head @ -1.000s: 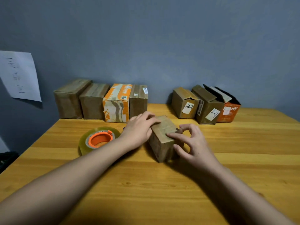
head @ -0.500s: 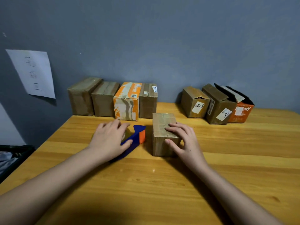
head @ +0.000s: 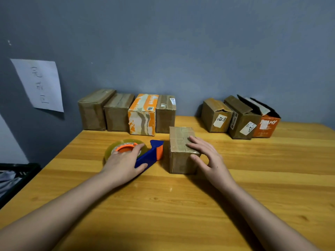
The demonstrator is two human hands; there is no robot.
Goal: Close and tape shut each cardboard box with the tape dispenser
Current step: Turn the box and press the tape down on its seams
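Note:
A small brown cardboard box (head: 178,142) with closed, taped-over flaps stands in the middle of the wooden table (head: 163,205). My right hand (head: 210,160) holds it, fingers across its top and thumb against its front right edge. Just left of the box lies the tape dispenser (head: 151,154), with a blue handle, an orange hub and a clear tape roll. My left hand (head: 123,163) grips the dispenser, fingers over the roll and hub, thumb along the blue handle. The dispenser's blue tip lies close to the box's left side.
Several closed boxes (head: 117,111) line the wall at the back left. Three boxes with loose, raised flaps (head: 241,120) stand at the back right. A paper note (head: 39,84) hangs on the grey wall. A dark crate (head: 14,176) sits off the table's left edge.
My left hand left the box and took hold of the tape dispenser. The box has been turned square to me, and my right hand shifted onto its top.

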